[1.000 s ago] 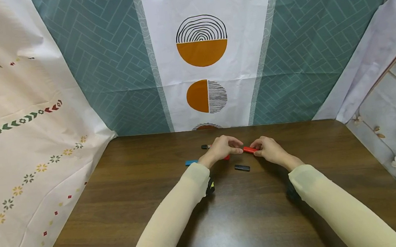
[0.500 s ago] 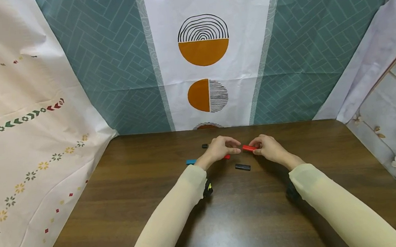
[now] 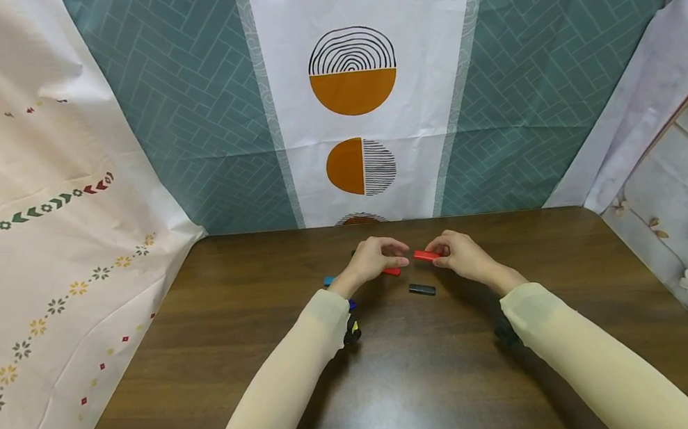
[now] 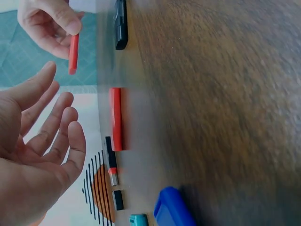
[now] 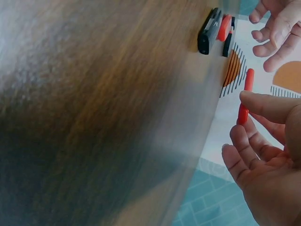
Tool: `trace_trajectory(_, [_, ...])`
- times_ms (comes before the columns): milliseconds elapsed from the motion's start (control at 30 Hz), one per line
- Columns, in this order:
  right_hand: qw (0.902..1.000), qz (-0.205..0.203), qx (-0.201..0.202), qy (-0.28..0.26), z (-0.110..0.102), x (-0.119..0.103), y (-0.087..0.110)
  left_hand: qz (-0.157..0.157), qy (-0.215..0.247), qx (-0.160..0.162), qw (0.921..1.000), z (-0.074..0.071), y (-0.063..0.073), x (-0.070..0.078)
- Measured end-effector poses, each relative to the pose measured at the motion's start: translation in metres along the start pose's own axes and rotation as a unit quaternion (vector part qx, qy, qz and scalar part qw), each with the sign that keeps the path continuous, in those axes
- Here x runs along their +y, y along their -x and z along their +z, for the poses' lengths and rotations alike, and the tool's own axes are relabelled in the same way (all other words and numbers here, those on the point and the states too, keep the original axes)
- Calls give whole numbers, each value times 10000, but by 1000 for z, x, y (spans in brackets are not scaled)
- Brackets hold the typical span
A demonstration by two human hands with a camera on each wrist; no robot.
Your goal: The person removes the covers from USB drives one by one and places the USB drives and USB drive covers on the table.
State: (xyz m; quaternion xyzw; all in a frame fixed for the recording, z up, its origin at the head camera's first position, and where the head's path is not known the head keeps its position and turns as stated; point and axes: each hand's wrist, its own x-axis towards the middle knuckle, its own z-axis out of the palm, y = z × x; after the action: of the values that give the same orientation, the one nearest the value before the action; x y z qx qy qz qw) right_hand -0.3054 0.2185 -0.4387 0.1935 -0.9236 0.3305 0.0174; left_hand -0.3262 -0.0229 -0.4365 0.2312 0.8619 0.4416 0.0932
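Observation:
My right hand (image 3: 460, 257) pinches a slim red USB stick (image 3: 425, 255) between thumb and fingers, raised over the table; its free end points toward my left hand. In the right wrist view the thumb presses across the red stick's middle. My left hand (image 3: 369, 261) is held in the air, fingers loosely bent and apart, with nothing in it. A second red stick (image 4: 116, 117) lies on the table beneath it. Between the hands, closer to me, lies a black stick (image 3: 422, 289). The left wrist view also shows a black USB stick (image 4: 111, 155) with a bare metal plug.
Near the left hand lie a small black cap (image 4: 118, 200), a light blue piece (image 3: 329, 281) and a dark blue object (image 4: 171, 209), partly hidden by the arm in the head view. The brown wooden table (image 3: 219, 339) ends at a patterned cloth backdrop (image 3: 218, 151).
My left hand has shifted slightly left, covering more of the black and light blue pieces and exposing the dark blue object. My right hand has moved slightly left with the red USB stick.

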Motion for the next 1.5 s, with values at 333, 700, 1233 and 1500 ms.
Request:
trace_trajectory(333, [9996, -200, -34, -207, 0, -18, 2, 42, 87, 138, 9999, -6, 11, 0])
trace_trajectory(700, [9987, -362, -45, -343, 4, -34, 6, 130, 245, 254, 9993, -6, 26, -2])
trace_trajectory(1233, [9949, -1002, 100, 39, 8, -46, 11, 190, 35, 746, 9970, -2, 43, 4])
trace_trajectory(1500, [9923, -1216, 253, 23, 6, -56, 13, 305, -22, 1029, 9942, -2, 48, 7])
